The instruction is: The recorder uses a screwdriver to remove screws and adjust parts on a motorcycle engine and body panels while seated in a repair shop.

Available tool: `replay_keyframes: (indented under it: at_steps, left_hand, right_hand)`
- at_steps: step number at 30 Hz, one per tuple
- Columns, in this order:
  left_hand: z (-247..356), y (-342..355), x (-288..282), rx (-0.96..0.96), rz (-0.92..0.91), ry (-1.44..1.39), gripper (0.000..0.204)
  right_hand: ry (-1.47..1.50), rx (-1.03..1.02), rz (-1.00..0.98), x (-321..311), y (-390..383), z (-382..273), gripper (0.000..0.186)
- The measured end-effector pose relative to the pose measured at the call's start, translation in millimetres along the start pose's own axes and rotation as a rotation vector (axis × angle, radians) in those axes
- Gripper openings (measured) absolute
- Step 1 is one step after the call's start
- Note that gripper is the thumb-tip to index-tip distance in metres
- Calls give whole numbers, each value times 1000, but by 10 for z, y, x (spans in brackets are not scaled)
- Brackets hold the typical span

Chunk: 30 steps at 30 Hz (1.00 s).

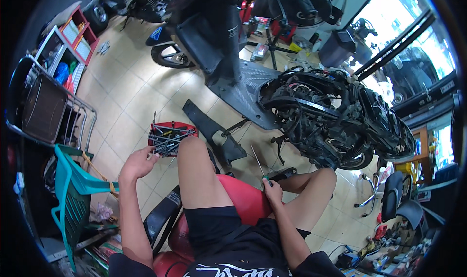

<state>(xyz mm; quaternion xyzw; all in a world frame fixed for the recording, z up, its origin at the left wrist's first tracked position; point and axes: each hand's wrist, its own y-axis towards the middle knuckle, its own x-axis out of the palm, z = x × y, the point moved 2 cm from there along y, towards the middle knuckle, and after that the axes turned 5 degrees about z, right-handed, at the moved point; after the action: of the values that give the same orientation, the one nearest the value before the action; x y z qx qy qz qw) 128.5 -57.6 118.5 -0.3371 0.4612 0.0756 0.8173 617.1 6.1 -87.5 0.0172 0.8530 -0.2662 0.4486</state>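
Observation:
My right hand (pixel 273 192) is closed around the handle of a long screwdriver (pixel 258 159), whose thin shaft points forward and away from me over the floor. My left hand (pixel 140 163) reaches to the near left edge of a red tool tray (pixel 195 129), fingers stretched out; whether the fingertips touch a tool there is too small to tell. Several metal wrenches and long tools (pixel 168 137) lie heaped in the tray, part of it hidden behind my left knee. A scooter (pixel 311 107) with its rear body stripped, engine and frame bare, stands ahead to the right.
A dark body panel (pixel 209 131) lies on the tiled floor between tray and scooter. On the left stand a green plastic chair (pixel 80 180) and a brown-backed folding chair (pixel 44 109). I sit on a red seat (pixel 243 194). Loose parts (pixel 389 240) clutter the lower right.

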Motion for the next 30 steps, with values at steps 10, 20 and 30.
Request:
replay_keyframes:
  at_steps: [10,20,30]
  left_hand:
    - [900,308,93,146,-47,7,48]
    - [1194,731,427,290,-102,54,51]
    - [1433,828,648,200,-331,-167,47]
  right_hand:
    - [-14,50,40,-262,-73,301,55]
    - [132,105,29,-323,45,880,55]
    - [421,79,181,-528,-122,831,50]
